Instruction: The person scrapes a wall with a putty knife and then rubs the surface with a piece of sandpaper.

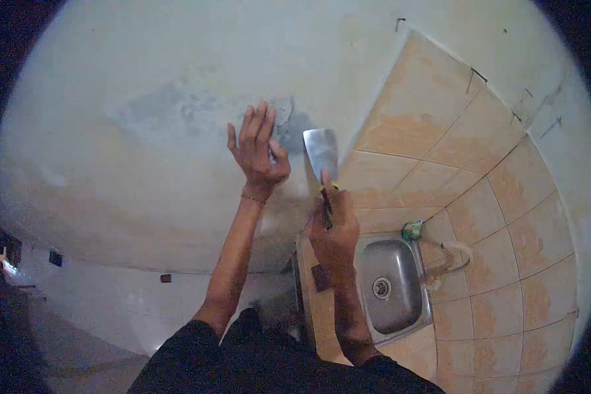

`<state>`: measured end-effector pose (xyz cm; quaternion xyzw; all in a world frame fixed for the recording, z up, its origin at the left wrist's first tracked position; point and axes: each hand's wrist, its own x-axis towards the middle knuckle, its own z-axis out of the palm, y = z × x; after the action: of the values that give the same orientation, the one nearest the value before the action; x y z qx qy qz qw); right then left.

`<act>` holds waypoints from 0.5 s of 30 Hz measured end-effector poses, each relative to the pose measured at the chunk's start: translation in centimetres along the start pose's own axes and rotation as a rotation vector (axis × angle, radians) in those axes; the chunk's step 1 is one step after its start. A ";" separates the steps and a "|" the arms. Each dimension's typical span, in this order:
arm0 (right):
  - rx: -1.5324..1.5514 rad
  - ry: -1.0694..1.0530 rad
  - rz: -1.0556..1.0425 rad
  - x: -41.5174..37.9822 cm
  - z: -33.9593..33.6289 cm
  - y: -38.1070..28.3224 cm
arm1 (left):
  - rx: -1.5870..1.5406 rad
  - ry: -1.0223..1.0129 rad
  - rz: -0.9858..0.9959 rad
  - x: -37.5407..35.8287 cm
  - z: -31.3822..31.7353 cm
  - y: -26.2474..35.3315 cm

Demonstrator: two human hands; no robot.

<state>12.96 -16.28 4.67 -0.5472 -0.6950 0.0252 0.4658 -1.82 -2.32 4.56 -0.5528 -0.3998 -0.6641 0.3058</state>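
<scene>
My left hand (259,148) is raised against the pale wall (177,39), its fingers stretched out and slightly apart over the right part of a rough grey patch (171,105). A crack shows in the patch just right of my fingertips. My right hand (335,226) is wrapped round the dark handle of a scraper (321,154). The scraper's wide metal blade points up, close to the patch's right end. Whether the blade touches the wall cannot be made out.
Below and right of my right hand is a metal sink (394,282) with a drain. A green container (412,230) stands at its back edge. Beige and orange tiles (453,138) cover the wall on the right. A white hose-like piece (465,255) curves beside the sink.
</scene>
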 end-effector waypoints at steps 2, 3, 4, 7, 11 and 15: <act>-0.012 -0.104 -0.012 -1.3 2.0 1.7 | -0.021 -0.020 -0.003 0.1 -0.2 0.0; 0.011 -0.160 -0.025 -3.0 2.3 2.5 | -0.017 -0.020 0.001 0.2 -0.2 0.0; 0.033 -0.214 -0.042 -4.0 2.3 2.7 | -0.026 -0.022 0.004 0.3 -0.1 -0.1; 0.372 -0.332 0.361 -5.4 1.2 0.7 | -0.067 -0.042 0.001 -0.1 -0.6 -0.3; 0.524 -0.074 0.292 -3.8 0.1 0.1 | -0.127 -0.071 0.016 0.0 -0.9 -0.6; 1.316 0.052 0.530 -2.6 0.3 -1.7 | -0.181 -0.077 0.015 0.0 -1.0 -0.9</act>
<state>11.36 -18.85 3.80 -0.3034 -0.3676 0.5393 0.6943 -3.08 -2.76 4.31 -0.6061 -0.3455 -0.6735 0.2442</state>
